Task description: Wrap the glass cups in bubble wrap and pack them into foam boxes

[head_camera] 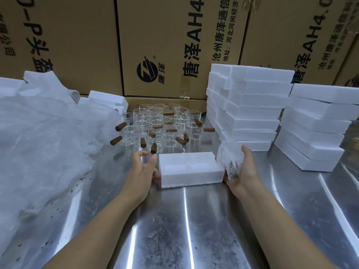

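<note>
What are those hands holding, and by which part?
The right hand cradles a bubble-wrapped cup around its side. The left hand touches the left end of the foam box; whether it grips cannot be told.

The right hand (240, 171) grips a wrapped cup (229, 158) at the right end of the foam box (190, 167); the left hand (142, 169), fingers (138, 155) loosely curled, sits at its left end.

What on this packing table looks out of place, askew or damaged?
Dark specks are scattered over the steel table beside the bubble wrap pile. The far-right foam box stack is stepped unevenly rather than squared. None of the glass cups looks plainly broken.
</note>
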